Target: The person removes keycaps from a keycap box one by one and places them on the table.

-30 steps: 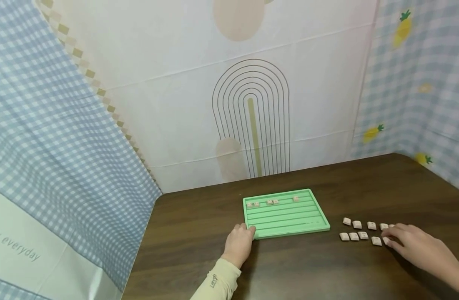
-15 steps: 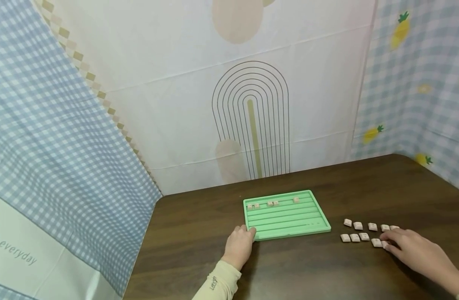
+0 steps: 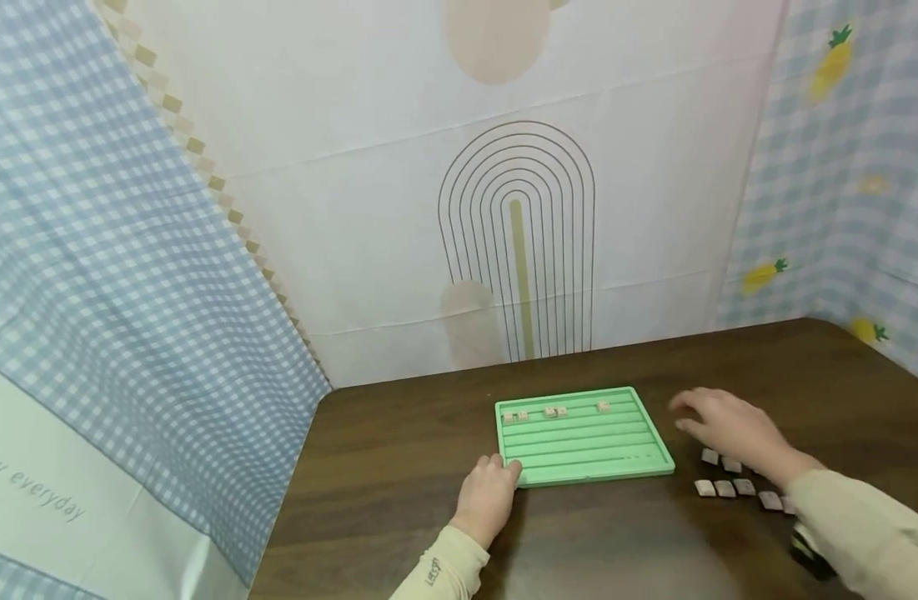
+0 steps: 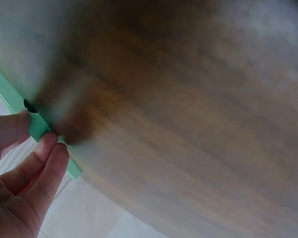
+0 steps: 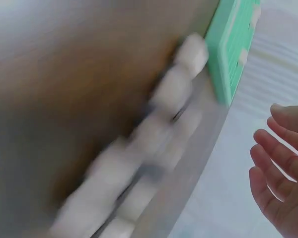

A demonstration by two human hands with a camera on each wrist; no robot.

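Observation:
A green ridged tray [image 3: 589,446] lies on the dark table, with several small cream keycaps [image 3: 604,407] along its top row. My left hand [image 3: 489,498] grips the tray's near left corner; in the left wrist view its thumb and fingers [image 4: 49,163] pinch the green rim. To the right of the tray, my right hand [image 3: 736,429] is raised over the table, fingers loosely bent. The right wrist view shows that hand [image 5: 288,168] with parted fingers and nothing between them. Below it, loose keycaps [image 3: 724,489] lie in two rows, partly hidden by the right arm.
The dark wooden table [image 3: 398,467] reaches back to a white patterned cloth [image 3: 353,250]. Blue checked cloth [image 3: 166,292] hangs on the left, with more on the right. A dark wrist device [image 3: 810,554] shows under the right sleeve.
My right hand has lifted from the right end of the keycap rows and moved left and away toward the tray. The left hand keeps its grip on the tray corner.

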